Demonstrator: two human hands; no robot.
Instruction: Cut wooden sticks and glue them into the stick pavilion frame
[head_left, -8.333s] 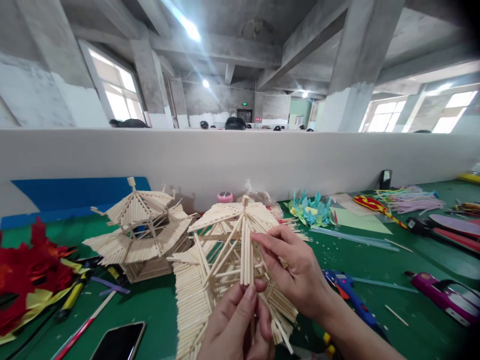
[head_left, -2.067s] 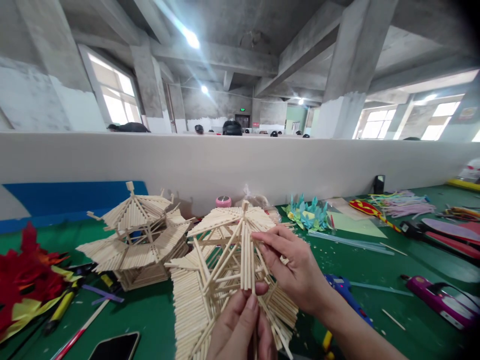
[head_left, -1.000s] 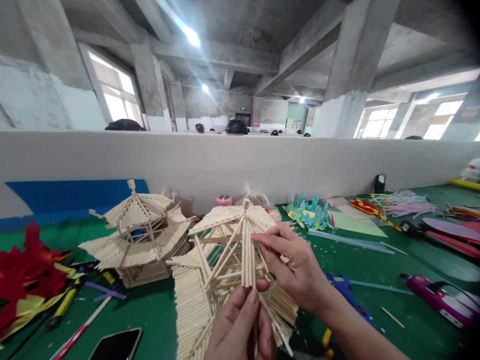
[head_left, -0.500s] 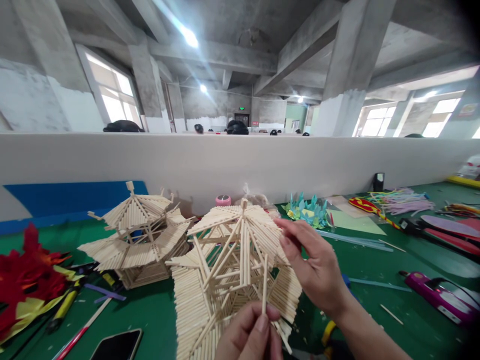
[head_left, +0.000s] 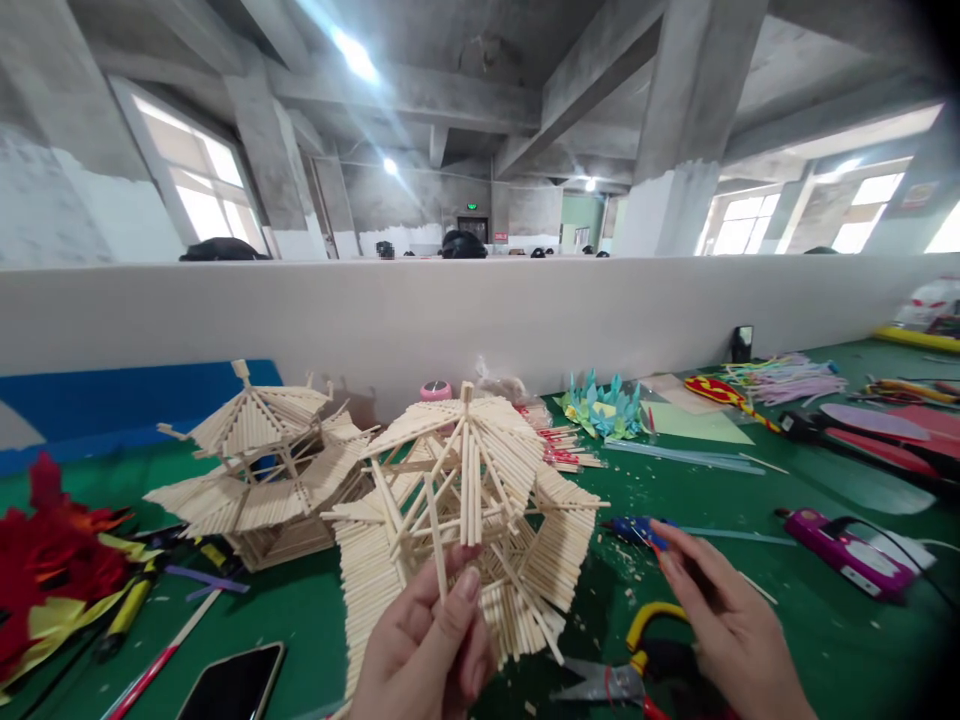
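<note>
In the lower middle, my left hand (head_left: 431, 640) pinches a thin wooden stick (head_left: 435, 535) that points up. It is in front of a stick-built pavilion model (head_left: 506, 455) with a pointed, slatted roof and open gaps on its near side. To the right, my right hand (head_left: 739, 620) has its thumb and index finger at the orange part of a blue glue gun (head_left: 634, 530), which lies on the table. A clear glue stick (head_left: 739, 537) extends behind the gun. Below them lies a pair of cutters (head_left: 604, 683) with yellow and red handles, partly hidden by shadow.
A second stick pavilion (head_left: 262, 470) stands left, near red flowers (head_left: 64, 540) and a phone (head_left: 232, 685). Behind are red-tipped sticks (head_left: 566, 448) and a teal paper piece (head_left: 604, 410). A purple device (head_left: 844, 555) lies right. A white partition (head_left: 450, 315) borders the table.
My right hand has left the pavilion roof and moved down and right to the glue gun. My left hand has shifted left and up with the stick. The view has tilted slightly.
</note>
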